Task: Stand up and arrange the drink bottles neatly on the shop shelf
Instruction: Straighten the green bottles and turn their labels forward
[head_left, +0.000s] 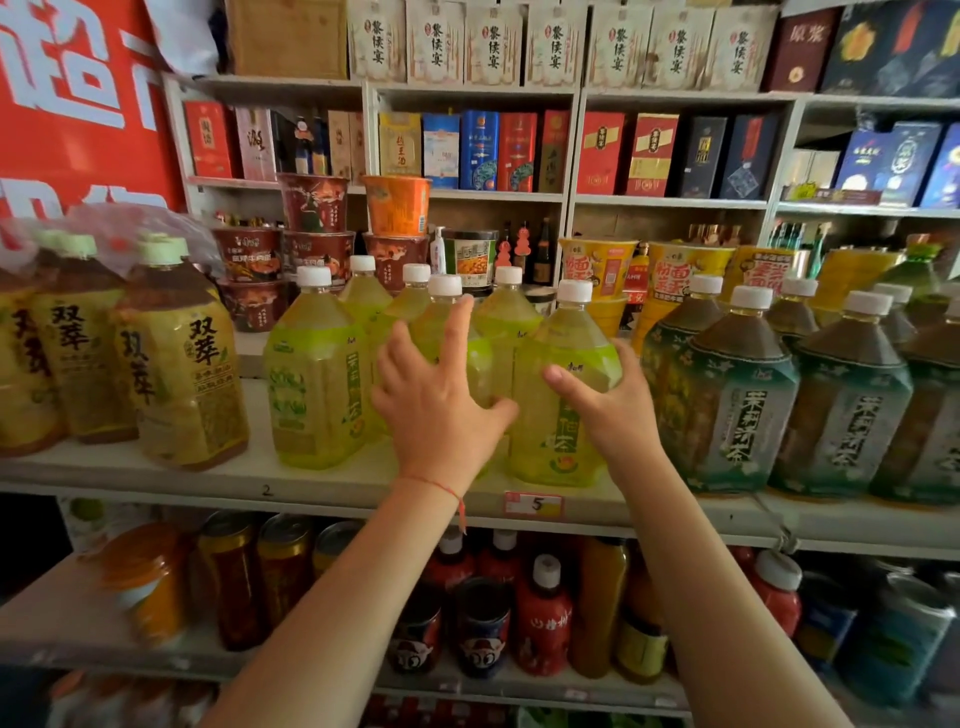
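Evidently the straightening of the green tea bottles on the shop shelf (322, 480) is the step in hand. The right hand (608, 400) is wrapped round the front right green bottle (563, 384), with the thumb across its face and the fingers curled behind its right side. The left hand (436, 395) is spread, fingers straight, and is laid against the middle green bottle (441, 332), most of which is hidden behind it; whether the palm presses or only touches cannot be told.

All the green bottles are upright, long axes vertical, white caps up. On the gripped bottle the label is turned slightly to the left of the viewer, while on the left green bottle (311, 379) the label is angled to the right, so the fronts do not agree. The group is placed mid-shelf, between the amber tea bottles (176, 358) on the left and the dark tea bottles (727, 395) on the right.

Next, the gripped bottle is probably to be turned about its upright axis until its label faces out, then drawn level with its neighbours at the shelf edge; care is called for, since the bottles are packed close and a shove could be passed down the row.
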